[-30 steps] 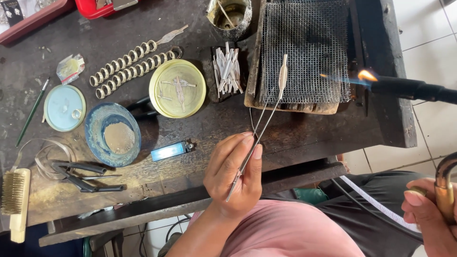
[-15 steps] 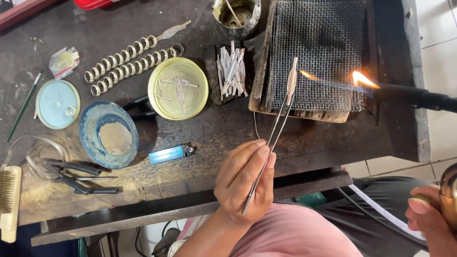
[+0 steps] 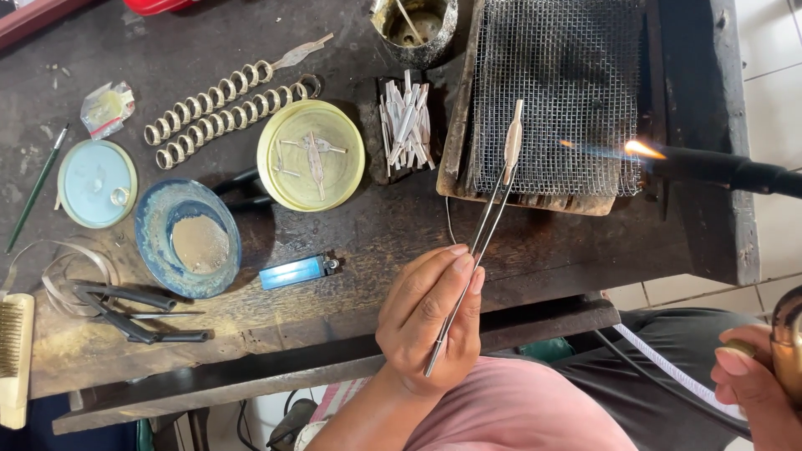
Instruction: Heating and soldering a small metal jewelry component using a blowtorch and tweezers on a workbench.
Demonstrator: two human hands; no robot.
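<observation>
My left hand (image 3: 430, 321) grips long metal tweezers (image 3: 476, 250) whose tips pinch a small flat silver piece (image 3: 513, 138) over the wire mesh soldering pad (image 3: 568, 92). A black torch nozzle (image 3: 718, 167) reaches in from the right, its flame (image 3: 635, 150) burning just right of the silver piece, over the mesh's right edge. My right hand (image 3: 752, 384) sits at the lower right corner, closed around a brass-coloured object (image 3: 785, 338) that is mostly cut off by the frame.
On the dark wooden bench (image 3: 376, 242) lie a yellow lid (image 3: 311, 154) with silver parts, a pile of silver strips (image 3: 405, 125), coiled wire springs (image 3: 225, 104), a blue dish (image 3: 188, 238), a pale blue lid (image 3: 96, 184), a blue lighter (image 3: 296, 271), pliers (image 3: 125, 309), a brush (image 3: 15, 359) and a metal cup (image 3: 415, 25).
The torch and flame have shifted slightly relative to the mesh, the flame now shorter and nearer the nozzle. My left hand keeps the tweezers and silver piece over the mesh.
</observation>
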